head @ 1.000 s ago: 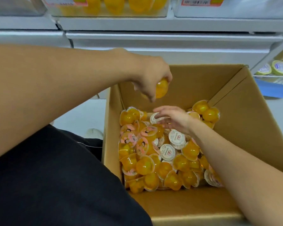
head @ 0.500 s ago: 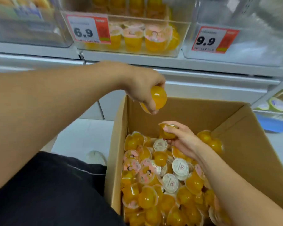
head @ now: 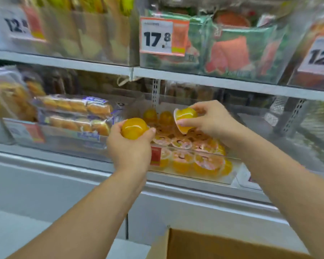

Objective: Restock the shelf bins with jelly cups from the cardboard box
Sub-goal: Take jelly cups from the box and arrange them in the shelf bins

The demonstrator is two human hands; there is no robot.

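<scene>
Both hands grip one jelly cup each: left hand (head: 129, 144), right hand (head: 208, 120). Set yours lid-up among those in the bin (head: 195, 176), not dropped.

The cardboard box (head: 223, 245) is cut off below; shelf goods look blurred.

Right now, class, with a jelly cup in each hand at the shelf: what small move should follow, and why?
Probably lower the right hand and release its jelly cup into the clear bin. That cup already hangs over the bin's stacked cups, while the left hand holds its cup at the bin's left edge.
</scene>
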